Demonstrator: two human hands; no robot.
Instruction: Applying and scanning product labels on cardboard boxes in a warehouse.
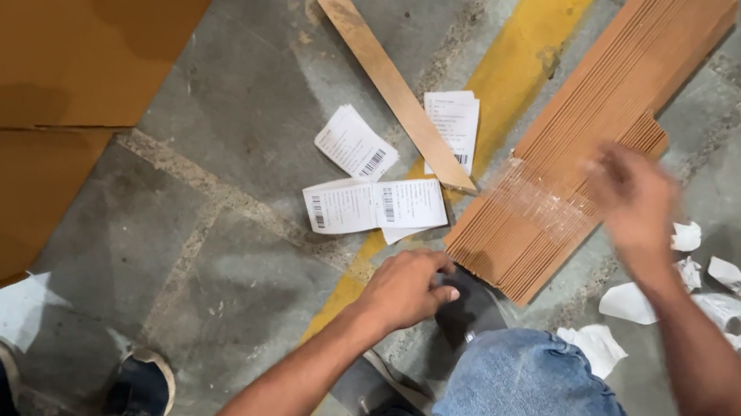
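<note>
My left hand is low in the middle, its fingers curled over a dark object on the floor beside my jeans-clad knee; what the object is I cannot tell. My right hand is blurred by motion, fingers apart and holding nothing, just above the near end of a long stack of brown cardboard sheets. Clear wrap binds that end of the stack.
Several white printed labels lie on the grey concrete floor, with a loose cardboard strip across them. Torn white paper scraps lie at right. A yellow floor line runs diagonally. Large cardboard sheets sit upper left. Another person's shoes stand at left.
</note>
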